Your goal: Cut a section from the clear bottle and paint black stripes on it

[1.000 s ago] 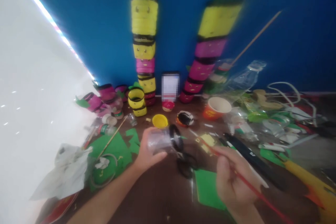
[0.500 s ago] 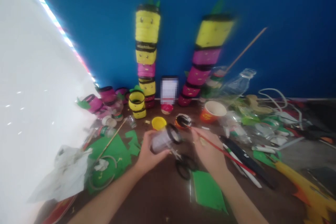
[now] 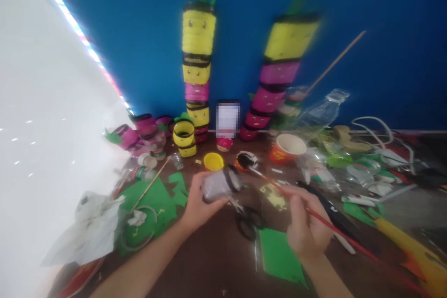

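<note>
My left hand (image 3: 197, 205) is wrapped around a cut piece of clear plastic bottle (image 3: 215, 186), tilted on its side with a black band around its rim. A long red paintbrush (image 3: 328, 219) sits in the closed fingers of my right hand (image 3: 309, 223). Its bristle end reaches a small cup of black paint (image 3: 246, 160), just beyond the bottle piece; blur hides whether the bristles touch the paint. Beside that stands a small yellow pot (image 3: 213, 162). Below the bottle piece lie black-handled scissors (image 3: 248, 223).
Yellow and pink painted bottle towers (image 3: 197, 70) stand against the blue wall. A paper cup (image 3: 288, 149), clear bottles (image 3: 323, 111) and scraps crowd the right. Green sheets (image 3: 279, 256) lie near my right hand; crumpled white paper (image 3: 87, 228) is at left.
My right hand has drawn back toward me and to the right, with the paintbrush now held farther from its bristles. My left hand still holds the bottle piece, turned slightly.
</note>
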Available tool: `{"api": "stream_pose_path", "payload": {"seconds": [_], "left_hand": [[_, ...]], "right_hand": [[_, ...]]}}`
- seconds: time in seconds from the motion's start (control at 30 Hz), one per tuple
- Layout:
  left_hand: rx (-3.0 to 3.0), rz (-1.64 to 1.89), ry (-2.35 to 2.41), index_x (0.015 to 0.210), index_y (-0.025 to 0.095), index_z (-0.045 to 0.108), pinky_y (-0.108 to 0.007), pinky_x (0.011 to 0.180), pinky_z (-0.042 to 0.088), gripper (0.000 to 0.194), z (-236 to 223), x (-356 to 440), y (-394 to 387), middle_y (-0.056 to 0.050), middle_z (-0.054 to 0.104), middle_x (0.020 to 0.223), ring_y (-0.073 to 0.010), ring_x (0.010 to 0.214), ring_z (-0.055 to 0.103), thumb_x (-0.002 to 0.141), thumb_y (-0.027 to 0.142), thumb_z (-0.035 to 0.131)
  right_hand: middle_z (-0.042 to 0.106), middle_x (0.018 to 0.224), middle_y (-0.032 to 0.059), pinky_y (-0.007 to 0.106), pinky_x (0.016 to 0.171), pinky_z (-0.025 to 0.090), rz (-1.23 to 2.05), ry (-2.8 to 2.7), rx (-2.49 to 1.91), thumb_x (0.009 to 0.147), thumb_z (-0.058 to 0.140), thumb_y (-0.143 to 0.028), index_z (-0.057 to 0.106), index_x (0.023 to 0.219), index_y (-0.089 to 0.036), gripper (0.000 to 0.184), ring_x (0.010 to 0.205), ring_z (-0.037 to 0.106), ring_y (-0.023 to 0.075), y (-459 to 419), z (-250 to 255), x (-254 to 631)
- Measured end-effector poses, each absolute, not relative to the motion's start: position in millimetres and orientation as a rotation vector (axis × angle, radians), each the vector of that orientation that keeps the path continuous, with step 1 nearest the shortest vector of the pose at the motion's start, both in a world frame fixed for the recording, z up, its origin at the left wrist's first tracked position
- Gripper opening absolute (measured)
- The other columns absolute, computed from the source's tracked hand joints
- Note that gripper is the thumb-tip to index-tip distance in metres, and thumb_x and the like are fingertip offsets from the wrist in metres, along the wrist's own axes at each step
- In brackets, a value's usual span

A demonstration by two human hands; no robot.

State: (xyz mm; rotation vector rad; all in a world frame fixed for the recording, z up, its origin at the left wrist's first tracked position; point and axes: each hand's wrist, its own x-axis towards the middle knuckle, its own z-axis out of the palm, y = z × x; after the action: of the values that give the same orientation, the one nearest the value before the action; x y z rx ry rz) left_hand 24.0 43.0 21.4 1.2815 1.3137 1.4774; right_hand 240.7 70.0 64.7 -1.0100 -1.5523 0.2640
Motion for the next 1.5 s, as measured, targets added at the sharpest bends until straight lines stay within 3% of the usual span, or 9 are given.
{"api": "stream_pose_path", "payload": {"seconds": [0.2,0.37,0.77,1.1,1.27,1.5], "left_hand": [[1.328,1.562,1.331,0.115,0.023,0.043,-0.044,0.098,0.041,0.065,19,26,43,-0.008,0.053,0.117,-0.027,0.114,0.052,0.062,0.028,0.079],[1.35,1.588,1.354,0.115,0.023,0.044,-0.045,0.1,0.04,0.067,21,26,42,-0.008,0.053,0.118,-0.0272,0.115,0.052,0.059,0.029,0.081],[1.355,1.584,1.341,0.116,0.024,0.044,-0.042,0.097,0.044,0.066,23,27,41,-0.007,0.053,0.118,-0.0264,0.114,0.053,0.061,0.029,0.08],[1.395,1.624,1.337,0.114,0.023,0.044,-0.044,0.098,0.043,0.064,23,28,42,-0.009,0.052,0.119,-0.0266,0.115,0.053,0.061,0.027,0.08],[1.405,1.645,1.33,0.114,0.023,0.045,-0.042,0.094,0.047,0.064,24,29,43,-0.01,0.054,0.118,-0.0266,0.112,0.056,0.061,0.028,0.08],[1.402,1.685,1.311,0.112,0.022,0.045,-0.04,0.092,0.049,0.062,24,30,44,-0.01,0.055,0.118,-0.0255,0.111,0.057,0.061,0.027,0.08]], "right_hand": [[0.066,0.081,0.007,0.035,0.067,0.054,0.032,-1.846,-0.77,0.079,0.049,-0.006,0.059,0.091,-0.017,0.019,0.075,0.064,0.0187,55,70,235],[0.067,0.082,0.0078,0.037,0.071,0.055,-0.11,-1.912,-0.719,0.078,0.052,-0.006,0.059,0.093,-0.016,0.019,0.077,0.065,0.0189,56,61,232],[0.062,0.077,0.0054,0.035,0.064,0.055,-0.081,-1.9,-0.704,0.075,0.049,-0.002,0.057,0.089,-0.016,0.021,0.071,0.063,0.0179,54,64,232],[0.063,0.08,0.0076,0.036,0.069,0.054,-0.059,-1.899,-0.672,0.074,0.051,0.0,0.059,0.088,-0.013,0.021,0.076,0.062,0.0184,52,59,233],[0.066,0.087,0.0086,0.034,0.074,0.054,-0.083,-1.864,-0.741,0.075,0.054,0.0,0.06,0.097,-0.013,0.026,0.08,0.063,0.018,50,53,229],[0.065,0.082,0.0068,0.035,0.069,0.055,-0.1,-1.883,-0.706,0.078,0.053,-0.005,0.059,0.091,-0.015,0.018,0.076,0.063,0.0179,49,51,232]]}}
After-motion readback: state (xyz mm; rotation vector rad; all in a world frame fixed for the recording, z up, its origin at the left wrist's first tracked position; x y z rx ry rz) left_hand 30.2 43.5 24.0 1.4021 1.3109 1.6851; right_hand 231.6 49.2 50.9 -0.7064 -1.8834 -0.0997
